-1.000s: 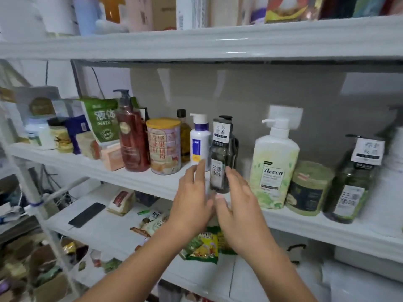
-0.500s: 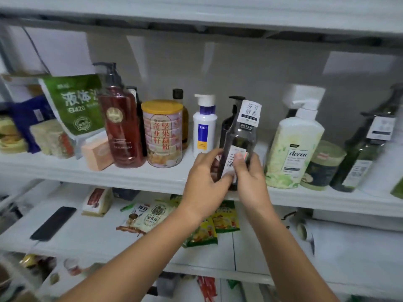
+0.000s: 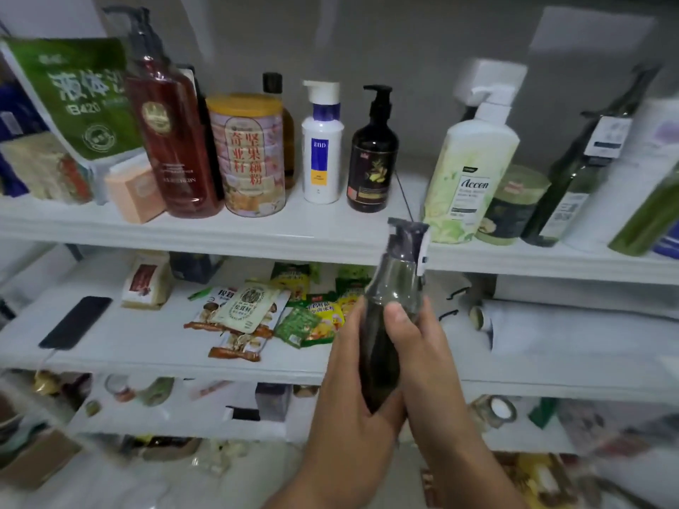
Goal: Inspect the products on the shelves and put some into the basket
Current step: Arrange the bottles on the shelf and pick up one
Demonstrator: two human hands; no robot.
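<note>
A dark, see-through pump bottle (image 3: 398, 284) with a white tag on its neck is held off the shelf, in front of the upper shelf's edge (image 3: 257, 236). My left hand (image 3: 349, 376) grips its lower body from the left. My right hand (image 3: 422, 347) grips it from the right, thumb across the front. On the upper shelf stand a red pump bottle (image 3: 172, 141), a round tin (image 3: 253, 156), a white pump bottle (image 3: 321, 148), a dark brown pump bottle (image 3: 373, 156) and a pale green Accen bottle (image 3: 470, 167). No basket is in view.
A green pouch (image 3: 81, 93) and a peach box (image 3: 134, 191) sit at the upper left. A green jar (image 3: 514, 207) and green bottles (image 3: 577, 178) stand at the right. The lower shelf holds snack packets (image 3: 253, 310), a phone (image 3: 75, 321) and paper rolls (image 3: 551, 325).
Both hands closed around the dark pump bottle, lifted it off the upper shelf and brought it down and toward me. The brown pump bottle behind it now shows.
</note>
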